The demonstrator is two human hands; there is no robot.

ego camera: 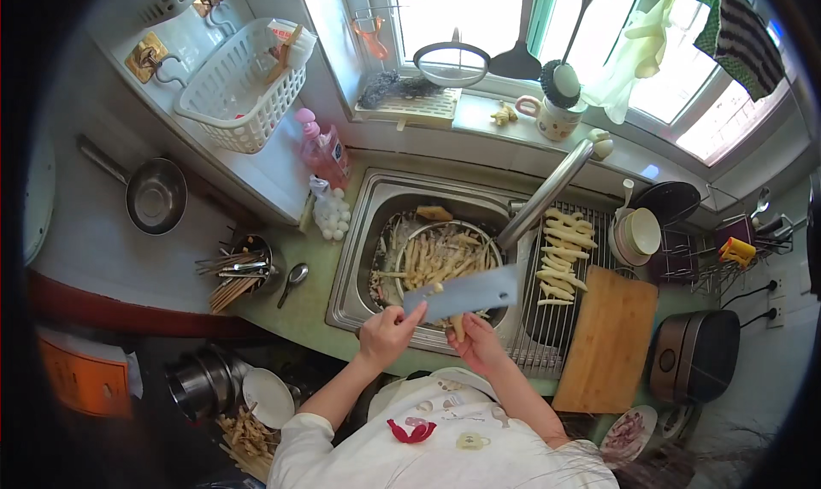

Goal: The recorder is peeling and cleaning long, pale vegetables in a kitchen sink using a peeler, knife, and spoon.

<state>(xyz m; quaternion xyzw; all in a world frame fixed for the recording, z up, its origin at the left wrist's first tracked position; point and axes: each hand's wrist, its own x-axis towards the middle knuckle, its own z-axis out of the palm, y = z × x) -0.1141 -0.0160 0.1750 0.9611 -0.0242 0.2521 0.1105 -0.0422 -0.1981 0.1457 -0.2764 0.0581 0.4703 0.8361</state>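
My left hand (388, 335) grips a metal cleaver (462, 293) at its left end, index finger stretched along the blade; its handle is hidden. The blade lies level over the sink, with a few pale scraps stuck on it. In my right hand (478, 345) is a short, pale piece of root (458, 329), its upper end meeting the blade's lower edge. Below them, a round colander (501, 261) full of long pale roots (449, 252) stands in the steel sink (349, 258), with peelings scattered around it. Several smooth pale roots (561, 258) lie on a wire rack (601, 232) to the right.
The faucet (545, 194) slants over the sink's right side. A wooden cutting board (606, 341) rests at the rack's right, near a dark appliance (696, 357). Left of the sink are a spoon (294, 282), a chopstick holder (272, 268) and a bag of white balls (332, 213).
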